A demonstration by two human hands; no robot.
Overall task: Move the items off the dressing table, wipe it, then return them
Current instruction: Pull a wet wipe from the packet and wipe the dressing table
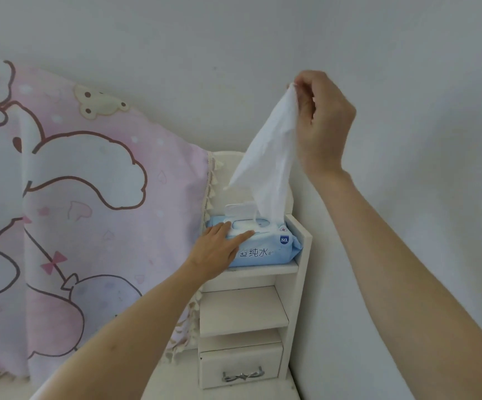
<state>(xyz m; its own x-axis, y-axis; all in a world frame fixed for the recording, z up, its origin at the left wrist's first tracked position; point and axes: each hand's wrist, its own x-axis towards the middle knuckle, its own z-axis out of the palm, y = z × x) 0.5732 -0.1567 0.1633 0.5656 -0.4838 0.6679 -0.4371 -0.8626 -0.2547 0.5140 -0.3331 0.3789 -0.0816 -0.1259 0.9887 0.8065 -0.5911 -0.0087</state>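
Step in hand: drawing a wet wipe out of the pack of wipes, which I judge to be preparation for the wiping part of the task.
Right hand: raised high above the pack, its fingers pinched on the top corner of the wipe.
Wet wipe: hangs stretched in a long drape from the pinch down to the pack's opening; its lower end still sits in the slot, so it is not yet free.
Left hand: lies flat on the pack's left end, fingers straight and pressing down, holding the pack in place on the shelf.
Pack of wipes: on the top shelf of a small white shelf unit, against its right wall, lid flipped up.
Shelf unit: stands at the wall, with bare shelves below and a little drawer at the bottom.
Cloth: pink cartoon print, hanging just left of the unit.
Dressing table: its tabletop is hardly in view, so whether the items are off it cannot be told.
Next move calls for: a last upward tug while the left hand keeps pressing, so the wipe comes clear without lifting the pack or dragging a second sheet; then closing the lid.
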